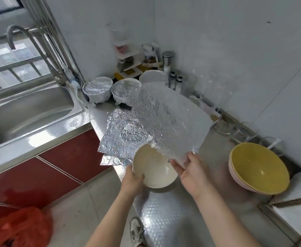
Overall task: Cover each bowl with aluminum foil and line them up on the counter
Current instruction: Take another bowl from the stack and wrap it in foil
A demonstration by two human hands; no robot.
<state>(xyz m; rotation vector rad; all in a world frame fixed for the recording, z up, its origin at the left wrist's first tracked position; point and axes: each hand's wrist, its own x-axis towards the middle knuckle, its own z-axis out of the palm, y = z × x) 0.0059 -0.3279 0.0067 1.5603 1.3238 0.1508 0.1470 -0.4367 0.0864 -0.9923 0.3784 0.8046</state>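
Note:
My left hand [133, 179] grips the near rim of a white bowl [155, 170], which is tilted over the steel counter's front edge. My right hand [192, 170] pinches the lower corner of a large crinkled foil sheet [167, 118], lifted and slanting up behind the bowl. More foil sheets [121, 138] lie flat on the counter to the left. Two foil-covered bowls [98, 90] [126, 91] stand side by side at the back near the sink. A yellow bowl [258, 168], nested in a pink one, sits uncovered at the right.
The steel sink [26, 111] with its tap lies at the left. A white plate [153, 77], a rack, jars and several glasses [222, 125] crowd the back corner and the right wall. A red plastic bag [19, 227] sits low on the floor at the left.

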